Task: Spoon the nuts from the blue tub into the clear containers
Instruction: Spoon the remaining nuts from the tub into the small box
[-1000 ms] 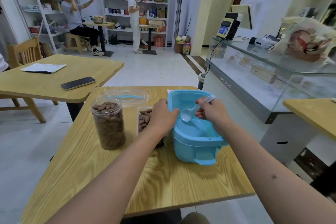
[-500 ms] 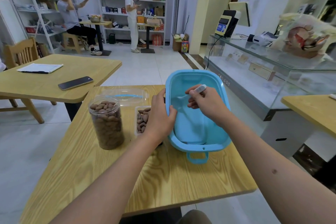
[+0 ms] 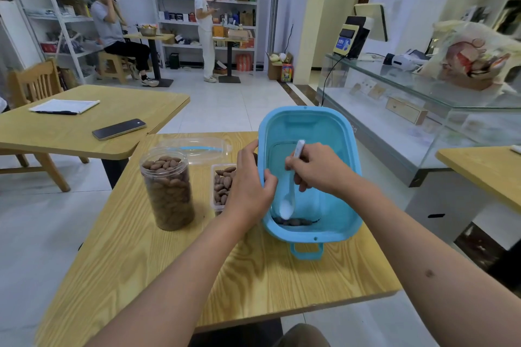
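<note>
The blue tub (image 3: 332,132) is tipped steeply toward me on the wooden table (image 3: 169,262), its inside facing the camera. My left hand (image 3: 251,186) grips its left rim. My right hand (image 3: 318,169) holds a white spoon (image 3: 290,191) inside the tub, bowl down at a few dark nuts (image 3: 296,222) gathered along the low edge. A round clear jar (image 3: 167,189) stands left, full of nuts. A small clear rectangular container (image 3: 221,186) with nuts sits between jar and tub, partly hidden by my left hand.
A clear lid (image 3: 197,148) with a blue strip lies behind the jar. Another table at the left carries a phone (image 3: 119,129) and papers (image 3: 64,106). A glass counter (image 3: 423,110) runs along the right. Two people are by the far shelves.
The tub has been tipped up further toward me, from level to steeply tilted. The spoon has swung from pointing left to bowl-down at the nuts on the low edge.
</note>
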